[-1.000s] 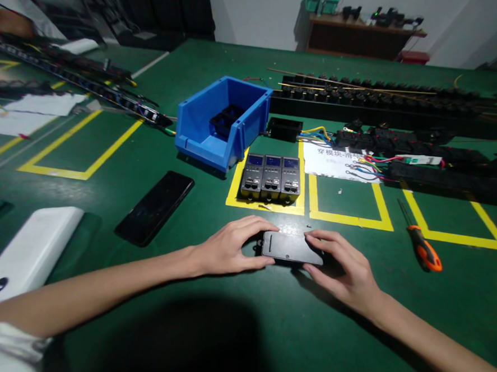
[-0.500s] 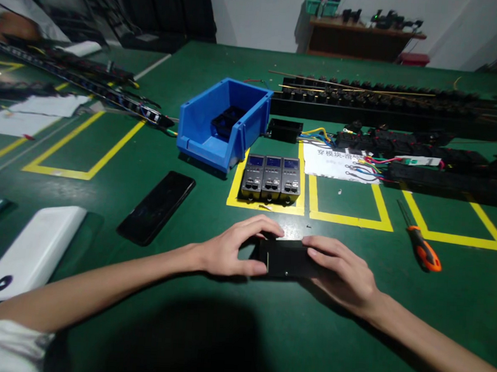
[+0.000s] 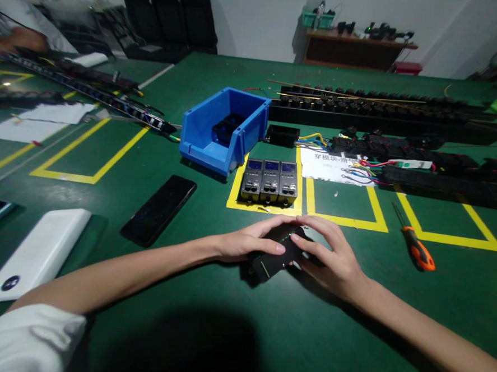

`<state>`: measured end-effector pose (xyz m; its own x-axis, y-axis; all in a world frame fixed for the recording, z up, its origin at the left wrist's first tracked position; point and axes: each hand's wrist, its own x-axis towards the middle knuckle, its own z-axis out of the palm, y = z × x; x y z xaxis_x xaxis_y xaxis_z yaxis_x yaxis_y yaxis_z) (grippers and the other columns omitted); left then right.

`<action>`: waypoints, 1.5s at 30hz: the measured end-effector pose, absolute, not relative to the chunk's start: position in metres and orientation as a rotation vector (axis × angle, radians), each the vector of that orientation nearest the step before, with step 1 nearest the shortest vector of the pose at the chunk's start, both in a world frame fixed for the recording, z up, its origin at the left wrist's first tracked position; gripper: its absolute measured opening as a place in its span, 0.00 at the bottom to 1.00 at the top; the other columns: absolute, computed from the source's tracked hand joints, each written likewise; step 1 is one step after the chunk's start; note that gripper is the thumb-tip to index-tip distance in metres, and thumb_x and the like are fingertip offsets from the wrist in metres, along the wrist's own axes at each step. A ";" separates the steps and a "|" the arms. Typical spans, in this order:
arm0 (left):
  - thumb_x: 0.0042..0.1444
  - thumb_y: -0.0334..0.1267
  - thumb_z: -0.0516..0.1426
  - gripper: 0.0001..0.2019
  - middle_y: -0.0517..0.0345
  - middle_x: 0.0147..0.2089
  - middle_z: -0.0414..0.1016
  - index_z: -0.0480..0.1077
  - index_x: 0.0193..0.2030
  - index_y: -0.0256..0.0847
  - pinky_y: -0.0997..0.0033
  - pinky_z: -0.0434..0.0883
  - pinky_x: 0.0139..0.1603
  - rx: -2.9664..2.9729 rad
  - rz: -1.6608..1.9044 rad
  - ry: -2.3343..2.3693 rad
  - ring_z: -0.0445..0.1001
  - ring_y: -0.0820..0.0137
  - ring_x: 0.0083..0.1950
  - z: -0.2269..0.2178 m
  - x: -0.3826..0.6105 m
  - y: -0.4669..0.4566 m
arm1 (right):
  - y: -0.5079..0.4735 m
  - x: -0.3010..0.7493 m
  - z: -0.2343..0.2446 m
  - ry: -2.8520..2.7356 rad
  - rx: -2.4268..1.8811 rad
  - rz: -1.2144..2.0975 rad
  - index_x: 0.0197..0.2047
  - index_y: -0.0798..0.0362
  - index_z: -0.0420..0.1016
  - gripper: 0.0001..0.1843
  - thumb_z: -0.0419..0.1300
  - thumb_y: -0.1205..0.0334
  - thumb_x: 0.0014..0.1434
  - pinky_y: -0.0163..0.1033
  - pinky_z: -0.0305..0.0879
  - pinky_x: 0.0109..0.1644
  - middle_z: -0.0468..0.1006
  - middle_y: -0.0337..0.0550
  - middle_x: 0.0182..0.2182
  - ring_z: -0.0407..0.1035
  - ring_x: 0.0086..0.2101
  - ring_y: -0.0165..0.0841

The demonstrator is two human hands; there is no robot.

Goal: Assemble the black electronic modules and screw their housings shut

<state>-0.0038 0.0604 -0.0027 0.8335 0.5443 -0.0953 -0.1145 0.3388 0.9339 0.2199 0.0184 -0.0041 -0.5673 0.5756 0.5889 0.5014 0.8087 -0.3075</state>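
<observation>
both hands grip a small black module (image 3: 274, 259) over the green table (image 3: 223, 330), just in front of a row of three grey units (image 3: 269, 181). a second ago the module lay flat, pale face up, with fingertips at its two ends; now it sits tipped on a slant, dark side showing, the near corner low. the left hand (image 3: 245, 243) is clamped on one end, thumb on the near face, fingers over the top. the right hand (image 3: 334, 264) is closed on the other end. whether the low corner touches the table cannot be told. by the look of it, the piece is being turned over in hand. a blue bin (image 3: 224, 128), a phone (image 3: 159, 208) and a screwdriver (image 3: 415, 249) lie untouched, well apart.
</observation>
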 end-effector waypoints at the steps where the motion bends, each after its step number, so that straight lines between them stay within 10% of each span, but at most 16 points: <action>1: 0.53 0.40 0.61 0.29 0.51 0.65 0.62 0.59 0.62 0.47 0.55 0.64 0.63 1.224 0.503 0.457 0.63 0.58 0.65 -0.003 -0.004 0.061 | 0.018 0.220 -0.004 -2.291 -0.822 0.120 0.59 0.49 0.66 0.28 0.62 0.72 0.56 0.57 0.68 0.55 0.66 0.57 0.59 0.63 0.58 0.46; 31: 0.58 0.39 0.56 0.17 0.48 0.53 0.65 0.64 0.54 0.42 0.54 0.62 0.63 1.932 0.833 0.652 0.64 0.61 0.59 -0.004 -0.007 0.054 | 0.008 0.207 -0.014 -2.379 -0.822 0.228 0.68 0.52 0.54 0.37 0.59 0.71 0.57 0.58 0.64 0.59 0.62 0.58 0.59 0.58 0.60 0.49; 39: 0.58 0.38 0.55 0.13 0.49 0.53 0.65 0.65 0.50 0.42 0.55 0.62 0.62 1.984 0.905 0.809 0.64 0.61 0.58 -0.002 -0.009 0.055 | 0.005 0.269 0.002 -2.260 -1.093 0.013 0.62 0.47 0.65 0.31 0.61 0.71 0.56 0.55 0.68 0.53 0.72 0.53 0.53 0.69 0.51 0.47; 45: 0.58 0.38 0.55 0.15 0.49 0.54 0.67 0.64 0.52 0.42 0.55 0.64 0.61 2.012 0.875 0.786 0.66 0.61 0.57 0.000 -0.010 0.055 | -0.013 0.374 -0.011 -1.978 -1.745 -0.379 0.58 0.49 0.69 0.29 0.65 0.50 0.54 0.65 0.63 0.50 0.69 0.55 0.54 0.63 0.52 0.58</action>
